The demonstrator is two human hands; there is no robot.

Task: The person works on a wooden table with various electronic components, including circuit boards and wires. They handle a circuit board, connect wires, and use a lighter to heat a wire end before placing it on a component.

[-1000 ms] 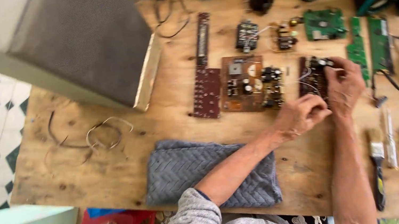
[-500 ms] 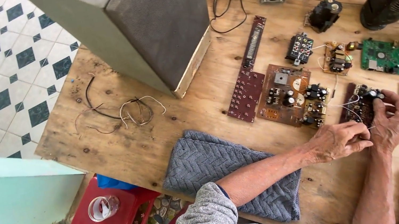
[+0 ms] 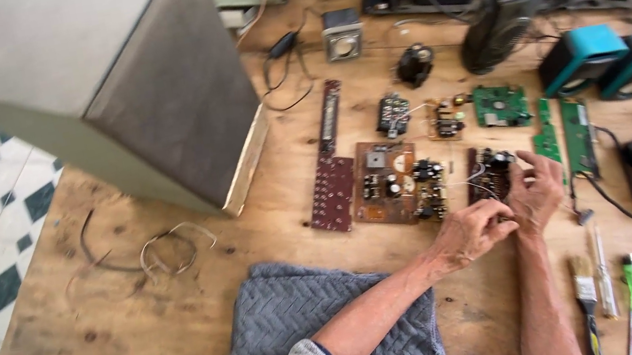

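Two bare arms come up from the bottom middle of the frame. The left arm has a soft grey sleeve pushed up near the elbow, with a thin blue edge inside it. The left hand (image 3: 469, 234) and right hand (image 3: 535, 192) wear no gloves or rings

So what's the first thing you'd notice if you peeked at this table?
Probably the big grey box standing at the table's far left corner. Then the two hands, left hand and right hand, meeting at a small dark circuit board right of centre, with more boards laid out around it. A grey cloth lies at the near edge.
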